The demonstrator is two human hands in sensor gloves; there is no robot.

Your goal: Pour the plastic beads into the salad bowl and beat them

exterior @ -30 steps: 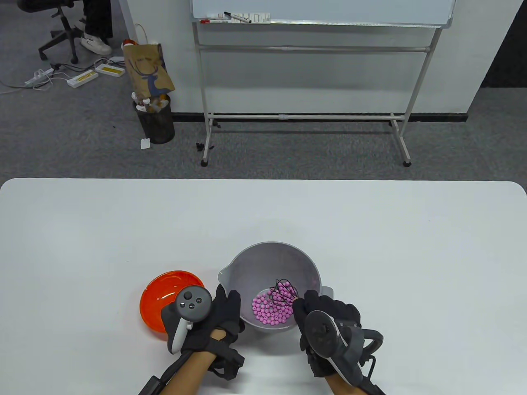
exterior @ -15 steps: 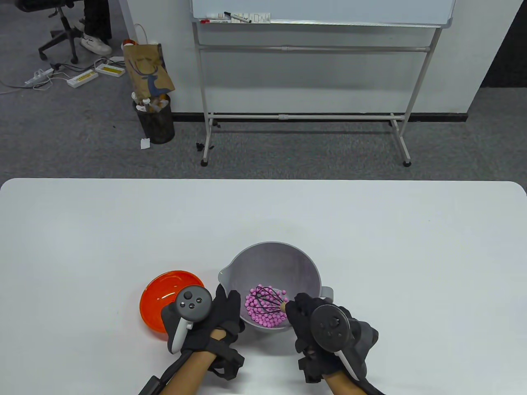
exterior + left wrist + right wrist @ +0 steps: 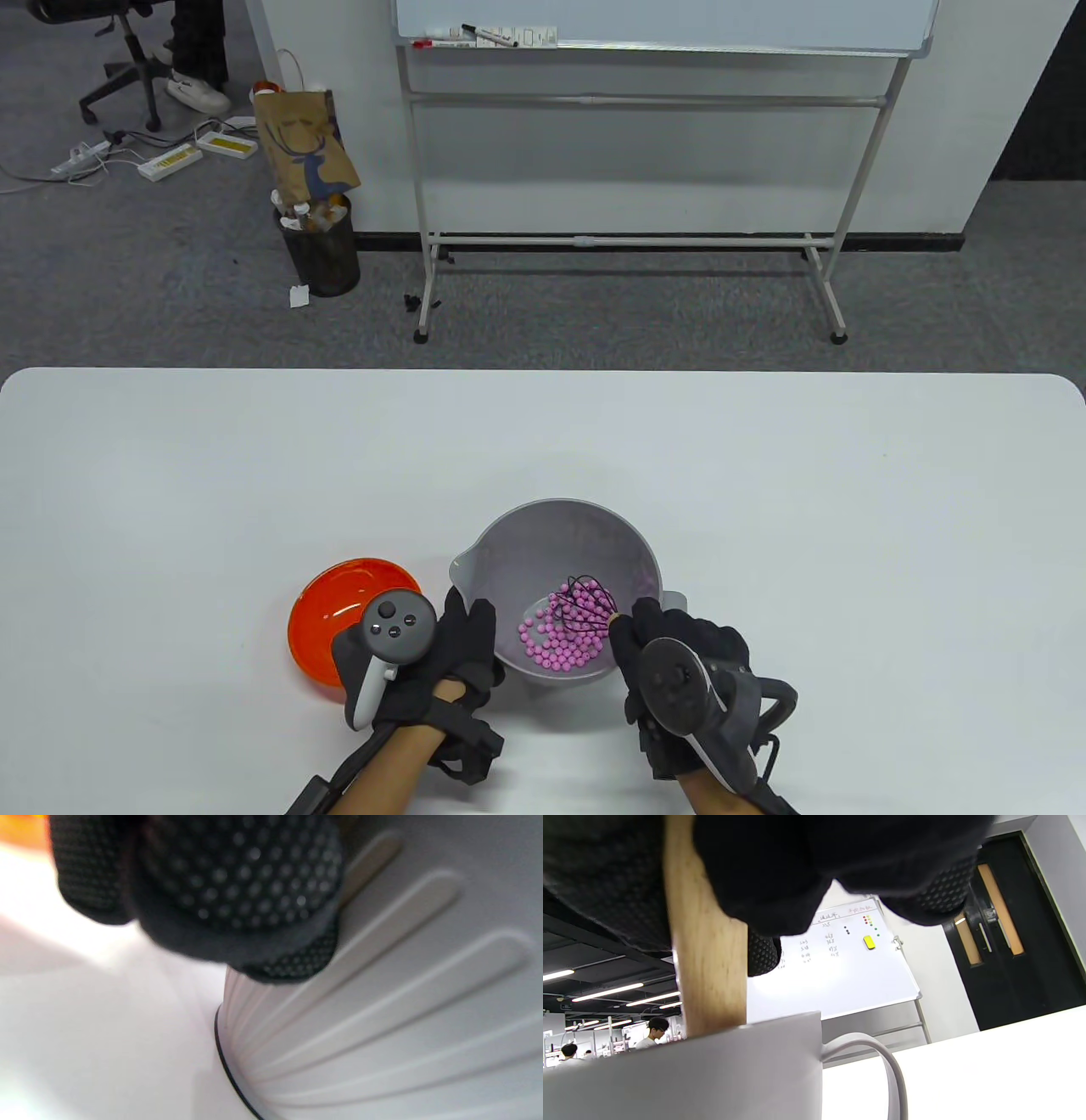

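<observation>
A grey salad bowl point(image 3: 560, 507) with a spout and a side handle stands near the table's front edge. Pink plastic beads point(image 3: 551, 649) lie on its bottom. My right hand point(image 3: 649, 635) grips the wooden handle point(image 3: 708, 963) of a black wire whisk point(image 3: 587, 603), whose head sits among the beads at the bowl's right side. My left hand point(image 3: 467, 632) lies with straight fingers against the bowl's left outer wall. In the left wrist view a gloved fingertip point(image 3: 237, 887) touches the ribbed wall point(image 3: 403, 1005). The bowl's handle point(image 3: 882, 1065) shows below my right fingers point(image 3: 780, 878).
An orange bowl point(image 3: 335, 598) sits just left of the grey bowl, partly behind my left tracker point(image 3: 394, 628). The white table point(image 3: 764, 509) stretches wide beyond the bowls. A whiteboard stand point(image 3: 628, 242) and a waste bin point(image 3: 322, 250) are on the floor behind.
The right hand swept the whisk to the bowl's left side, then back to the right; the beads shifted with it. The left hand and the bowl stayed in place.
</observation>
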